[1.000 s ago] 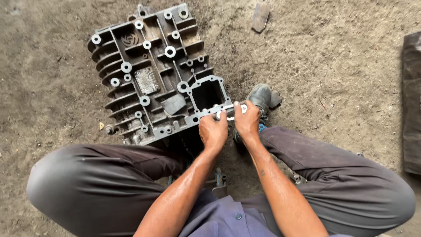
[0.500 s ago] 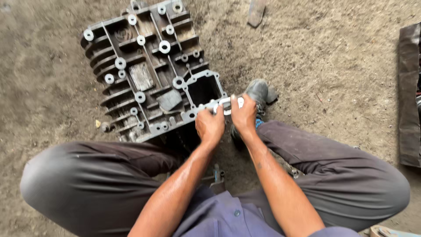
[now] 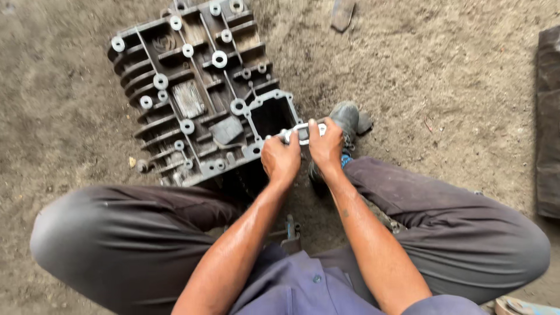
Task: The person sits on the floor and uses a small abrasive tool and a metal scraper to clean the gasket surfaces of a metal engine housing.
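Setting: a person is seen from above, seated on a dirt floor (image 3: 443, 76), knees spread, with a grey ribbed metal casting (image 3: 198, 93) lying in front of them.

Casting: a large engine-type housing with ribs, round bosses and a square opening (image 3: 271, 116) at its near right corner; it lies flat on the dirt, tilted a little anticlockwise in the view.

Small part: a flat, light-coloured metal plate (image 3: 302, 133) with a slot in it is held just beside the square opening, at the casting's near right edge; whether it touches the casting cannot be told.

Left hand (image 3: 281, 160): closed around the near end of the plate, fingers curled over it, knuckles toward the camera.

Right hand (image 3: 326, 146): closed on the far end of the same plate, thumb on top, just beside the left hand.

Change: over the last second the view has shifted and the casting now sits higher in the frame; both hands have stayed clamped on the plate at the same corner, so the work is judged to be still at the fitting or prying stage there.

Shoe (image 3: 344, 119): a dark shoe rests on the dirt just right of the casting's corner, behind the right hand.

Other things: a dark scrap (image 3: 342, 14) lies on the dirt beyond the casting.
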